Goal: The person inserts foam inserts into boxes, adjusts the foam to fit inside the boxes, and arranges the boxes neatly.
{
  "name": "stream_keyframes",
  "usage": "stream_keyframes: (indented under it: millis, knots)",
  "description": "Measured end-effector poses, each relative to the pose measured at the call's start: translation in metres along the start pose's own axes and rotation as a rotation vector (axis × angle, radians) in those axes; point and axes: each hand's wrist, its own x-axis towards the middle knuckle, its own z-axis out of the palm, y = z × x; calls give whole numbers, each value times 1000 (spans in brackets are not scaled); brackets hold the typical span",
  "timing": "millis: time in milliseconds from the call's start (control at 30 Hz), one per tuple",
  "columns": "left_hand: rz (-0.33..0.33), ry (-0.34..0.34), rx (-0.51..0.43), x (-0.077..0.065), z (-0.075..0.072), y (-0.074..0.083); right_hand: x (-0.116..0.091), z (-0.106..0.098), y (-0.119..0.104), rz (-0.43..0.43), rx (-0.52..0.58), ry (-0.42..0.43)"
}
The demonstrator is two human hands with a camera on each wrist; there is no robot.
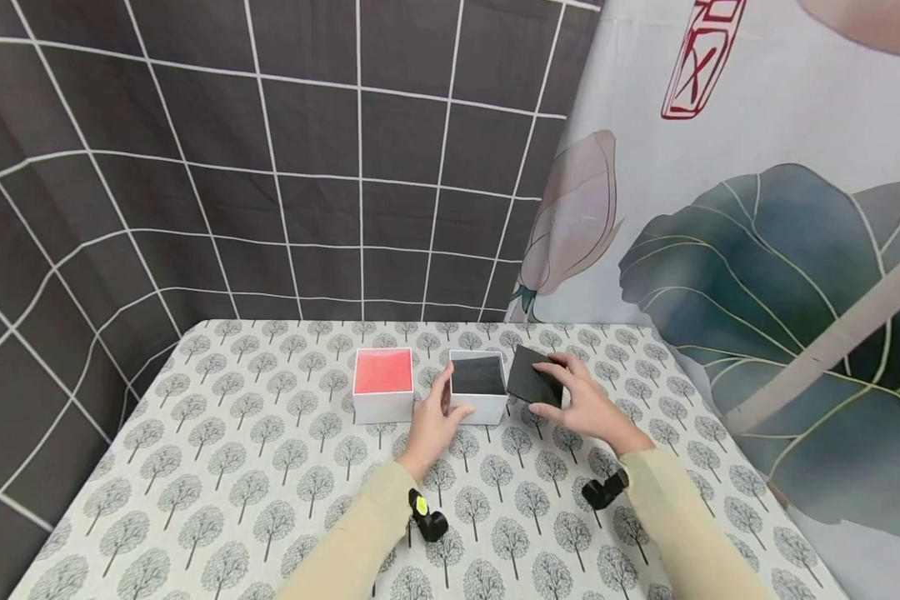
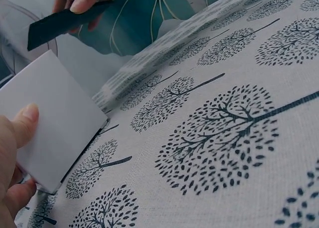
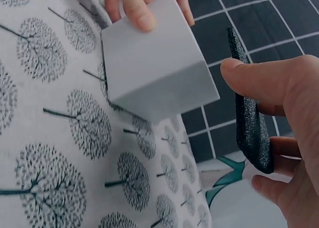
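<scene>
My left hand (image 1: 429, 432) grips a small open white box (image 1: 482, 410) at its left side, with the thumb on the front wall. A black layer (image 1: 478, 375) fills the inside of this box. My right hand (image 1: 587, 402) holds a thin black square pad (image 1: 527, 375) just right of the box, raised above the cloth. In the right wrist view the pad (image 3: 246, 118) shows edge-on, with a speckled, rough surface, pinched between thumb and fingers. From the left wrist view, the left thumb presses the box's plain white wall (image 2: 60, 113).
Left of the hands stands a second white box (image 1: 382, 410) with a red layer (image 1: 384, 371) inside. Both boxes are on a table covered in a tree-print cloth (image 1: 232, 500). Behind hang a dark grid curtain (image 1: 307, 208) and a lotus-print curtain (image 1: 757, 275).
</scene>
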Motion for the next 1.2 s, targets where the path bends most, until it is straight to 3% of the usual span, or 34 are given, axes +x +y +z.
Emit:
stream_keyframes:
  millis: [200, 467, 933, 1200]
  knots:
    - [9, 2, 4, 1, -1, 0, 15, 4, -11, -17, -3, -31]
    - [36, 14, -9, -1, -1, 0, 34, 13, -23, -144, -39, -32]
    - [17, -11, -28, -2, -1, 1, 51, 27, -34, -117, -124, -110]
    - [28, -7, -40, -1, 0, -1, 62, 29, -36, -171, -95, -166]
